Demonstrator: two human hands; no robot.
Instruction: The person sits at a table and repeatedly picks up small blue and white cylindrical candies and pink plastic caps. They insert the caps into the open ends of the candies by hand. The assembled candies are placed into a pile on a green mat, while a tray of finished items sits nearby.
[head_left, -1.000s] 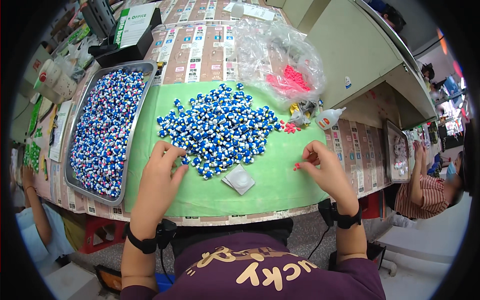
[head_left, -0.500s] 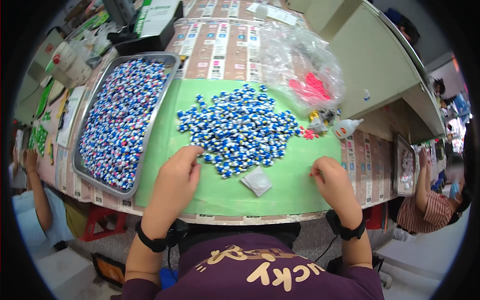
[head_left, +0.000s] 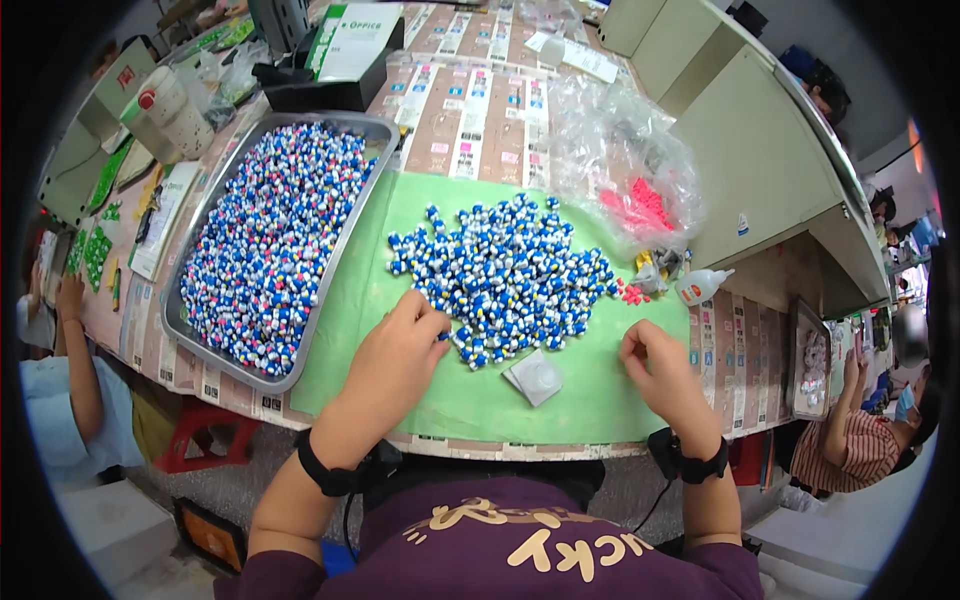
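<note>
A spread-out pile of small blue-and-white pieces (head_left: 510, 270), some with yellow spots, lies on a green mat (head_left: 460, 415). At the pile's near left edge is my left hand (head_left: 395, 345), its fingers curled and pressed together; whatever is in them is hidden. My right hand (head_left: 660, 365) hovers over the mat's right side, thumb and finger closed in a pinch, and I cannot make out what they hold. Between the hands rests a small pale square block (head_left: 537, 378) with a round face. Small pink pieces (head_left: 632, 293) lie at the pile's right edge.
A metal tray (head_left: 305, 340) full of similar pieces stands at left. Toward the far right are a clear plastic bag (head_left: 625, 140) with pink pieces, a white squeeze bottle (head_left: 703, 286) and a grey cabinet (head_left: 770, 150). Other people sit at both sides.
My left hand has moved right along the pile's near edge. The right hand stays pinched; a small red bit at its fingertips earlier is not visible now. The view has shifted slightly.
</note>
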